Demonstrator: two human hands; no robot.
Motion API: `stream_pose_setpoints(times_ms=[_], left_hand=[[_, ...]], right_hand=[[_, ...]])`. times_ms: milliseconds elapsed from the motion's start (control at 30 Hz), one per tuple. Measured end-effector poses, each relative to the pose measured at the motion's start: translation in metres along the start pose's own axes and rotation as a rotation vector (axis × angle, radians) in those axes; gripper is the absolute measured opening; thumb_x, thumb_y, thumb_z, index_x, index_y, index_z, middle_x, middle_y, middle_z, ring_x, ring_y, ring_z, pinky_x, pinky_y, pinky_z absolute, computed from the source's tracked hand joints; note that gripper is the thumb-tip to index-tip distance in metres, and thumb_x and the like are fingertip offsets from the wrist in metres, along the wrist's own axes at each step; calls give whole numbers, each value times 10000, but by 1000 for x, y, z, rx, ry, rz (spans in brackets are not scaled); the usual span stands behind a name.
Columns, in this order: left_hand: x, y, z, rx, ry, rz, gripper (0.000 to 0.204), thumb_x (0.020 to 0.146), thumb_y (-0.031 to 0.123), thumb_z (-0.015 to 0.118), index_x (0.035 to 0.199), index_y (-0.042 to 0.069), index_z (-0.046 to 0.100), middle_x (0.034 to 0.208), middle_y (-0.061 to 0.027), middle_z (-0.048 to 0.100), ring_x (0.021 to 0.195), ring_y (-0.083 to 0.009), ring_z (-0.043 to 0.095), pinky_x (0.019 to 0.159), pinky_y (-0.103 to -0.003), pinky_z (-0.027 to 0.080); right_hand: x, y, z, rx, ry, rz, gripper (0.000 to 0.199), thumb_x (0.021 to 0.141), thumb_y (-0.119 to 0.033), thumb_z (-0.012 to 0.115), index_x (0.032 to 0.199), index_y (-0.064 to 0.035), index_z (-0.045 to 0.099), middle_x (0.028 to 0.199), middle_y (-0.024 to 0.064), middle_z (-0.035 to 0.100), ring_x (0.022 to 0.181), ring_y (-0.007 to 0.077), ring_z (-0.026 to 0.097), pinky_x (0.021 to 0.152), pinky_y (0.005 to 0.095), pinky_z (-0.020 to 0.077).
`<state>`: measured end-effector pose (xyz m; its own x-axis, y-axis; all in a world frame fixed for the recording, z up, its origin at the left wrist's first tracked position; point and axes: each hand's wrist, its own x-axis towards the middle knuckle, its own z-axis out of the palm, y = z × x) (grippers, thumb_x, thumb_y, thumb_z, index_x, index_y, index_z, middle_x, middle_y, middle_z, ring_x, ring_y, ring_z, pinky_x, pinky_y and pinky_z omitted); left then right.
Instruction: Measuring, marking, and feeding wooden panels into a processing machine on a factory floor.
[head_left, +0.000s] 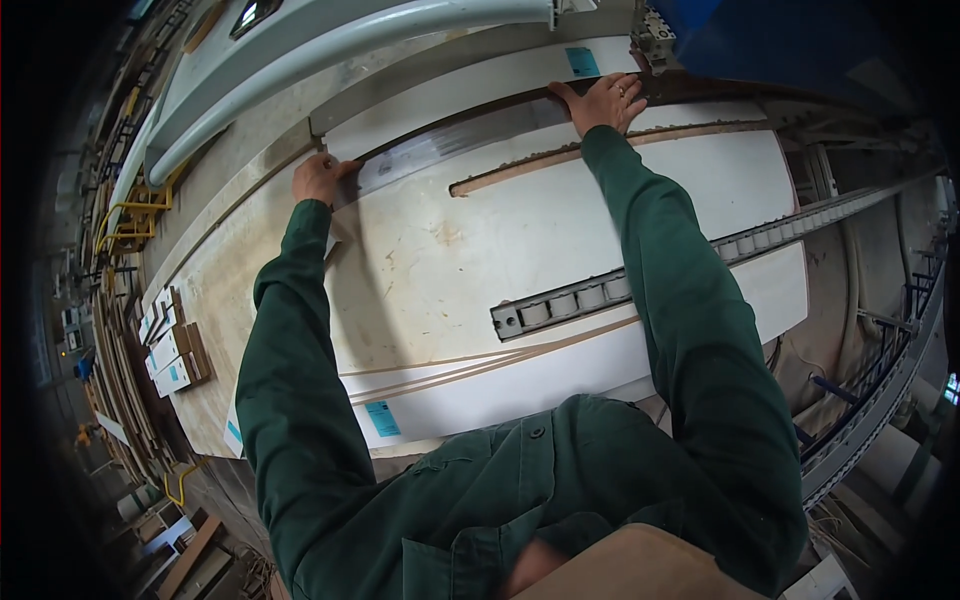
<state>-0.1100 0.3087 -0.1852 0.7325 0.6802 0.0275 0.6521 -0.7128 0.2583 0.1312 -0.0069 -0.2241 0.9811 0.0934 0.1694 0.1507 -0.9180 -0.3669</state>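
A long white panel (450, 100) with a teal label (582, 62) lies along a raised fence at the far side of the worktable (420, 240). At the panel's left end my left hand (317, 180) is closed, its thumb stretched along the near edge and its fingers curled against the end. My right hand (605, 105) lies on the panel's right part, fingers extended and thumb spread out to the left. Between the hands, a shiny grey strip (460, 145) runs along the table just in front of the panel.
A roller rail (590, 295) crosses the table on the right, beyond a slot (540, 160). Nearer me lie white boards (480, 400), one with a teal label (381, 418). Small labelled pieces (175, 350) are stacked at left. A pale tube (350, 70) spans the far left.
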Motion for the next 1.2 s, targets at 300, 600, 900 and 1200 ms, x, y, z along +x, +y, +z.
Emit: stream_pose_setpoints(times_ms=[300, 600, 900, 1200], left_hand=[[-3, 51, 6, 62, -61, -90, 487, 571, 510, 710, 651, 42, 603, 694, -124, 599, 666, -264, 572, 606, -343, 440], [-6, 125, 30, 8, 19, -59, 460, 567, 495, 713, 720, 68, 636, 709, -99, 606, 682, -257, 571, 626, -349, 434], [-10, 165, 50, -180, 67, -37, 424, 606, 466, 699, 710, 61, 636, 604, -90, 556, 572, -223, 523, 579, -331, 409], [-7, 232, 67, -178, 37, 28, 448, 610, 475, 690, 784, 64, 658, 662, -94, 601, 619, -237, 568, 610, -331, 439]], right_hand=[[28, 32, -23, -14, -190, 7, 1041, 643, -735, 473, 1265, 82, 305, 1289, 237, 339, 1229, 304, 278, 979, 482, 99], [70, 99, -9, -156, 190, -24, 1005, 673, -755, 386, 1338, -21, 216, 1365, 227, 222, 1297, 347, 115, 988, 601, 79], [99, 133, -22, -192, -3, 0, 984, 703, -750, 320, 1362, -44, 130, 1406, 203, 115, 1303, 373, 52, 951, 654, 97], [111, 173, -14, -58, 226, 120, 970, 721, -734, 309, 1364, -38, 101, 1410, 201, 103, 1303, 368, 76, 955, 641, 67]])
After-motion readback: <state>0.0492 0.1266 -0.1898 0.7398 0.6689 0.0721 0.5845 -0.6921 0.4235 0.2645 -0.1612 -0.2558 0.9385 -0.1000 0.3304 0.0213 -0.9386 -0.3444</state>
